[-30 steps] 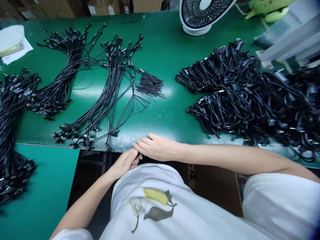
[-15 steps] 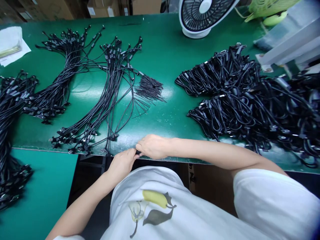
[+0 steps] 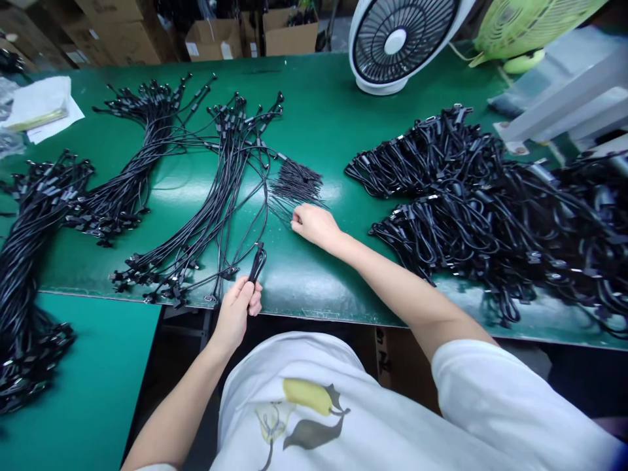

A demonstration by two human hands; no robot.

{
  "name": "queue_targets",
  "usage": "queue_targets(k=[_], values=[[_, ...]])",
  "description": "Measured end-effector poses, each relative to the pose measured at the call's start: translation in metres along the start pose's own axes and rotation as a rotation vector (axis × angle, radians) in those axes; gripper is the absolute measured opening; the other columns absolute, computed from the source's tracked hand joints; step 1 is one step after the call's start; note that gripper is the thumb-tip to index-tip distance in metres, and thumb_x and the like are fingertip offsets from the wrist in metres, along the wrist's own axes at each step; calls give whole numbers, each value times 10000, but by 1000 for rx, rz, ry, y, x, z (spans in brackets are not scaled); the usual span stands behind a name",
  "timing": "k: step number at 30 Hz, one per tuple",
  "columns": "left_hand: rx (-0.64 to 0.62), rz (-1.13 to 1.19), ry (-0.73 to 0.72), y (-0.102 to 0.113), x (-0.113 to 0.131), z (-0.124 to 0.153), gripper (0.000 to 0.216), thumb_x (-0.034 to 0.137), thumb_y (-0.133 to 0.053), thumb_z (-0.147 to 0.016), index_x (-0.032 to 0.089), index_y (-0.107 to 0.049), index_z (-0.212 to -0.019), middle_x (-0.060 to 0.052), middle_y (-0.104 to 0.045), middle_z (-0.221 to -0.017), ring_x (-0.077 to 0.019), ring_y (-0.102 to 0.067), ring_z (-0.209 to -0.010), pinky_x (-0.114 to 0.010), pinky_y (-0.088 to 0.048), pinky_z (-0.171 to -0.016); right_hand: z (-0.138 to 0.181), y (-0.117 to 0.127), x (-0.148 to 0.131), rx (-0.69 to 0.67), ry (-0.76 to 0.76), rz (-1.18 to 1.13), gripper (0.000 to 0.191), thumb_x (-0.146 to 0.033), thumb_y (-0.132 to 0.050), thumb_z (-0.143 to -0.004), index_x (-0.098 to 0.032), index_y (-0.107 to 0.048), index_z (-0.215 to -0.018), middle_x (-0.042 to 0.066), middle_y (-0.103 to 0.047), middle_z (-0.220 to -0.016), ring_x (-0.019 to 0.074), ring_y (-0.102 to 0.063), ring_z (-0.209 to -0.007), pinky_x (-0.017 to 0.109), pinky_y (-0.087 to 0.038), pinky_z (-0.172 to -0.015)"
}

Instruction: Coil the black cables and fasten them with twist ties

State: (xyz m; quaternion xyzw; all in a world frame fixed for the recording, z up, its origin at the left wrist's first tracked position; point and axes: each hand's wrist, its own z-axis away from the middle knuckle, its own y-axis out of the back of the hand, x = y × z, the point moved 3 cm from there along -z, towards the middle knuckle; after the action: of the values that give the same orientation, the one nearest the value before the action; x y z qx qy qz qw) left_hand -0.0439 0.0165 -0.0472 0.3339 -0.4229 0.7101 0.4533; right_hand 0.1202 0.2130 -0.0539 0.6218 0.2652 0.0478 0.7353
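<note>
My left hand (image 3: 236, 309) is closed around a folded black cable (image 3: 257, 263), whose looped bundle stands up above the thumb near the table's front edge. My right hand (image 3: 316, 226) reaches forward over the table, fingers pinched together at the loose ends of thin black twist ties (image 3: 280, 208). Those ties fan out beside a dense pile of the same ties (image 3: 298, 180). Whatever lies between the right fingertips is mostly hidden by the hand. Left of the ties, a spread bunch of long black cables (image 3: 216, 176) lies with its connectors toward me.
A large heap of folded black cables (image 3: 471, 203) covers the right side. More long cable bunches (image 3: 130, 157) lie at left. A white fan (image 3: 392, 42) and a green fan (image 3: 524, 33) stand behind. Papers (image 3: 42, 108) rest at far left; cardboard boxes (image 3: 213, 39) are beyond the green table (image 3: 333, 98).
My hands have parted from the front edge. The right moved forward to the twist ties; the left lifted slightly, bringing the folded cable into view. The camera view has tilted up a little.
</note>
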Motion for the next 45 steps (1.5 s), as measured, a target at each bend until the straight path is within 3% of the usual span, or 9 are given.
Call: queue_targets(k=[7,11,14,20,24,28,33,41,45], values=[[-70,-3,-33,-16,2,-5,356,488,-661,-828,144,-574,-853,68,-397,-584,-43,-327,-459,-212,-261,-467,46,23,3,157,32,-182,177,-226,-478,-909,-150,-624,-972,107,-652,-952,198,-584,-832,305,-419,-743],[-116,-56,-87,-30,3,-11,342,476,-605,-879,142,-574,-948,67,-401,-609,-50,-343,-478,-214,-280,-477,81,5,-23,-49,129,-827,213,-285,-525,-894,-153,-617,-1033,30,-657,-857,126,-594,-675,267,-465,-689],[-191,-52,-74,-36,0,-14,428,479,-630,-865,171,-517,-1139,78,-406,-630,-55,-340,-481,-209,-284,-479,99,-9,-40,-146,206,-978,184,-263,-531,-892,-150,-647,-977,30,-666,-872,118,-605,-689,261,-480,-695],[-195,-171,-140,-28,-9,-14,492,512,-574,-888,147,-520,-1213,73,-405,-626,-72,-362,-500,-226,-304,-498,122,-7,-60,172,500,-342,202,-208,-480,-955,-142,-657,-883,57,-647,-821,144,-586,-771,264,-436,-702],[-151,-441,-178,-19,-6,-15,484,497,-506,-921,129,-532,-1233,73,-437,-560,-93,-388,-496,-239,-306,-508,133,2,-77,357,858,188,274,-131,-385,-976,-121,-648,-897,98,-657,-912,184,-566,-822,333,-414,-709],[-301,-590,-54,-12,1,-8,346,456,-461,-922,145,-600,-859,56,-440,-469,-105,-391,-469,-253,-315,-518,134,14,-87,374,1158,346,263,-132,-379,-979,-113,-625,-1069,119,-613,-1230,223,-533,-1087,360,-413,-843],[-470,-461,81,-12,-5,14,258,401,-514,-868,175,-512,-743,62,-452,-503,-74,-378,-448,-235,-332,-535,141,22,-97,143,1188,365,194,-245,-467,-977,-183,-576,-828,28,-597,-785,170,-510,-710,324,-362,-640],[-530,-309,154,-15,-28,-8,495,623,-698,-688,182,-476,-670,71,-393,-555,-28,-242,-388,-228,-150,-411,144,13,-99,308,1268,533,306,-301,-492,-967,-122,-606,-747,32,-508,-680,156,-433,-626,306,-269,-549],[-519,-328,135,-14,-24,-7,444,515,-803,-620,162,-534,-623,5,-513,-639,-60,-375,-513,-224,-264,-486,149,18,-103,255,1288,564,319,-314,-503,-964,-133,-639,-739,47,-564,-685,148,-442,-598,302,-287,-533]])
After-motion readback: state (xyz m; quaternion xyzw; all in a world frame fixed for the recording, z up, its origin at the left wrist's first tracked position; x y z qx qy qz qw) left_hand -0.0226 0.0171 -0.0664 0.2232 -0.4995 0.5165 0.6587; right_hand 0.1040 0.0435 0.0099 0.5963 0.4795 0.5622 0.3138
